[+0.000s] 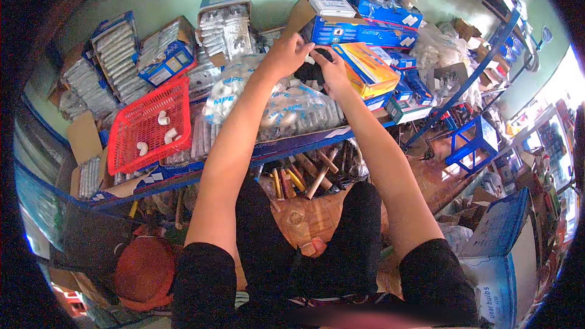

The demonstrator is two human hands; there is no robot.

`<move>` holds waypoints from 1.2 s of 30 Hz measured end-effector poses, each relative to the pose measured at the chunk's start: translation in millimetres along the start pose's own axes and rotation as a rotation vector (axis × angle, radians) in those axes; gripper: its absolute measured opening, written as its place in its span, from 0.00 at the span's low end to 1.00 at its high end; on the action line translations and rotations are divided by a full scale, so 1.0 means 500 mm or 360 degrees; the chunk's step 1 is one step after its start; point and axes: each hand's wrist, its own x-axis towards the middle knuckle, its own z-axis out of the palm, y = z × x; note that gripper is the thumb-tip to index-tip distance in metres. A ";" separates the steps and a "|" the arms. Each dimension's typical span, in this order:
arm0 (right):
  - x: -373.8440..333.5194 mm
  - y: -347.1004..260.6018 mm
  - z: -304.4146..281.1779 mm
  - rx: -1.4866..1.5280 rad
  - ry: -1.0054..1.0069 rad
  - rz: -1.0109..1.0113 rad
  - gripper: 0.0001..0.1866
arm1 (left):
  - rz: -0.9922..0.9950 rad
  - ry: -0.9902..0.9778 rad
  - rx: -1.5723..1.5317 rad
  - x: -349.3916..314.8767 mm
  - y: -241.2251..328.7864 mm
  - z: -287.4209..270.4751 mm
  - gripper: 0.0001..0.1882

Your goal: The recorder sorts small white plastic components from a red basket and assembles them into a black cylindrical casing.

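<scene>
Both my arms reach forward over a shelf crowded with boxes. Fingers pinched, my left hand (285, 58) meets my right hand (331, 68) at the fingertips. Between and below them is a dark, soft-looking black thing (309, 72), perhaps a plastic bag; its shape is partly hidden. A small white spot shows by the fingertips, too small to name. Under my hands lies a clear plastic bag (295, 105) of white pieces with blue print. To the left, a red plastic basket (153, 99) holds white elbow pipe fittings (163, 118). An orange-yellow box (365, 67) stands beside my right hand.
Open cartons of silvery wrapped packs (116, 55) line the back left. Blue boxes (365, 33) are stacked behind my hands. Wooden handles (317, 180) stick out below the shelf edge. A blue stool (475, 143) and an open carton (496, 268) are at the right.
</scene>
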 end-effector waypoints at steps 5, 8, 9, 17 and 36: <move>-0.003 -0.009 -0.007 0.0193 0.0041 0.0052 0.09 | 0.0364 -0.0091 -0.0332 -0.003 -0.010 -0.001 0.14; -0.006 -0.011 -0.007 0.0147 0.0127 0.0085 0.10 | 0.0204 -0.0252 -0.0345 -0.009 -0.003 -0.009 0.16; -0.005 -0.012 -0.005 0.0151 0.0125 0.0085 0.10 | 0.0131 -0.0216 -0.0239 -0.011 -0.001 -0.011 0.15; 0.003 -0.003 -0.015 0.0103 0.0067 0.0030 0.09 | -0.0070 -0.0058 0.0067 -0.007 0.034 -0.015 0.24; 0.001 -0.013 -0.004 0.0288 0.0099 0.0113 0.10 | 0.0038 -0.0091 -0.0409 -0.009 0.000 -0.008 0.23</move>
